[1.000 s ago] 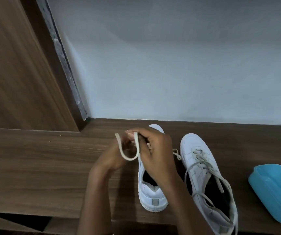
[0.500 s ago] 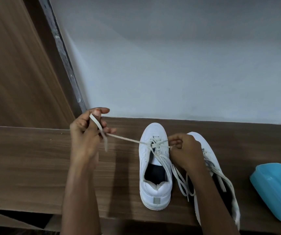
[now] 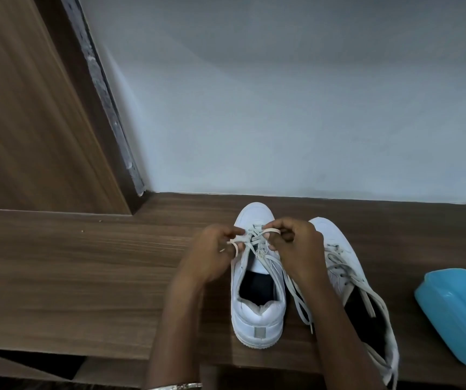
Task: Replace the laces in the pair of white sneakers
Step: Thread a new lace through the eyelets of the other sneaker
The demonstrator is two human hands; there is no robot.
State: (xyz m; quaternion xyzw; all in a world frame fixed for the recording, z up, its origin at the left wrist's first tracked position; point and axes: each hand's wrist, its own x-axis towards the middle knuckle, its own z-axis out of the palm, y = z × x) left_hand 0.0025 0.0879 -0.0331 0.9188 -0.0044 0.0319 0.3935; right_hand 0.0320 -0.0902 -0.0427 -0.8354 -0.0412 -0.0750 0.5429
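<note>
Your left hand point(image 3: 212, 250) & right hand point(image 3: 296, 243) each pinch the lace point(image 3: 257, 235) tight over the left sneaker point(image 3: 257, 305). Fingertips hidden; right sneaker point(image 3: 347, 266) partly covered.

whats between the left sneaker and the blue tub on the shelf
In the head view, the other white sneaker lies between the left sneaker and the blue tub, its laces loose, with the right forearm crossing over it.

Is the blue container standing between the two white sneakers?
No, the blue container lies at the far right, beyond the right sneaker, which stands beside the left sneaker.
</note>
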